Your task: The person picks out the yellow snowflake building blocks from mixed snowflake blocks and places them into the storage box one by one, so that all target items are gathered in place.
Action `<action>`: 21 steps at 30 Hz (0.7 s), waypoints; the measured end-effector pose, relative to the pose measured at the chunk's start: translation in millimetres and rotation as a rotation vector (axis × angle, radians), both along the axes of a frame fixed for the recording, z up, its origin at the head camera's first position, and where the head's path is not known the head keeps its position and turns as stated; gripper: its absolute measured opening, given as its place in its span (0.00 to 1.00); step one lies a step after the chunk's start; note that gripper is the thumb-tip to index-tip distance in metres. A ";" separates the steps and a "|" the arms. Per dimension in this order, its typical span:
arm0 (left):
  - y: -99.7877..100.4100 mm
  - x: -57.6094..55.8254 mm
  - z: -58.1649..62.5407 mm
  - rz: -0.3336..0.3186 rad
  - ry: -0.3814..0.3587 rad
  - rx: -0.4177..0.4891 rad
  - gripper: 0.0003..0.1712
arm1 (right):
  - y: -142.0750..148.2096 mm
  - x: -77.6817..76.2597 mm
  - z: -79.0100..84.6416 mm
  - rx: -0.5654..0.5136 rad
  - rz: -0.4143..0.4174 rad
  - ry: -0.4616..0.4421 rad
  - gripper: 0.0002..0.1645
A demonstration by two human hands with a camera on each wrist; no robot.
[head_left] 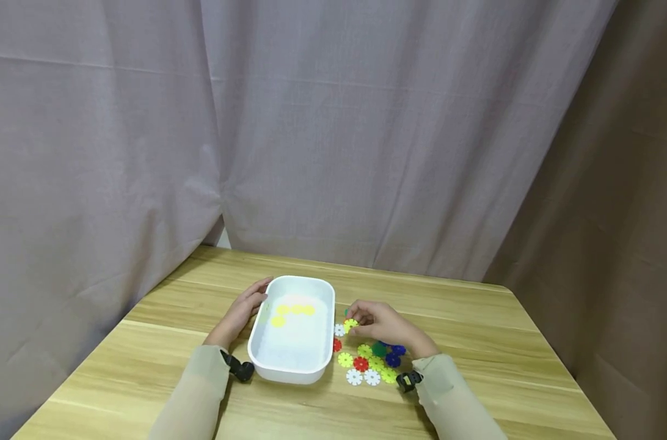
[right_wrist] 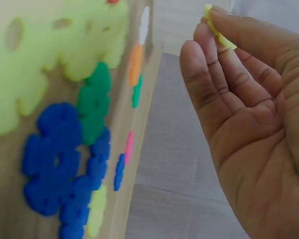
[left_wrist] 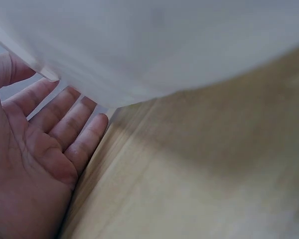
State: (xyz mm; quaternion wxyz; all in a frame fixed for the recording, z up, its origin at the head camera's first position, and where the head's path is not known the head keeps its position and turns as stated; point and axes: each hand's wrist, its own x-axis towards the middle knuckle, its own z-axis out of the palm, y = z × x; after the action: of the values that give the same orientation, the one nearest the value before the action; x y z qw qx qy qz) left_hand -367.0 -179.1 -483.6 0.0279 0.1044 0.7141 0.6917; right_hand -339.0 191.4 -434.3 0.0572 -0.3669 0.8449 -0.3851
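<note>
A white plastic tray (head_left: pixel 292 368) holds several yellow snowflake discs (head_left: pixel 278 321) lying flat on its floor. At the tray's left side my left hand (head_left: pixel 240 315) rests with fairly straight fingers. The left wrist view shows that hand (left_wrist: pixel 45 144) with its thumb and fingertips at the tray's rim and outer wall (left_wrist: pixel 154 55). Just right of the tray, my right hand (head_left: pixel 385 324) pinches a yellow snowflake disc (head_left: pixel 350 326) above the table. In the right wrist view this disc (right_wrist: pixel 226 42) appears nearly edge-on between the thumb and fingers.
Under and near my right hand lie loose snowflake discs: white ones (head_left: pixel 354 377), red ones (head_left: pixel 361 364), yellow ones (head_left: pixel 346 360), blue ones (head_left: pixel 393 359) and a green one (head_left: pixel 379 349). The right wrist view also includes orange (right_wrist: pixel 135 64) and pink discs (right_wrist: pixel 129 147). Grey curtains (head_left: pixel 355 153) border the wooden table (head_left: pixel 179 318).
</note>
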 end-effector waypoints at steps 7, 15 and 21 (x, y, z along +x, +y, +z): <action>0.2 1.0 3.2 -0.008 -0.003 -0.008 0.31 | -4.6 3.7 11.4 -0.030 -0.021 -0.015 0.12; 0.5 3.2 1.5 -0.005 -0.009 0.003 0.31 | -13.4 2.5 20.0 -0.058 -0.023 0.034 0.11; 1.6 4.4 2.6 0.002 -0.015 -0.001 0.31 | -21.4 2.9 28.7 -0.076 -0.029 0.027 0.11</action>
State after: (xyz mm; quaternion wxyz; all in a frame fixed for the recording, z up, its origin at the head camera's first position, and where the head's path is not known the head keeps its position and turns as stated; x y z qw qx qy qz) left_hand -362.6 -177.6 -481.0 0.0327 0.0986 0.7142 0.6922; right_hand -336.1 169.9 -405.5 0.0263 -0.3615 0.8357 -0.4127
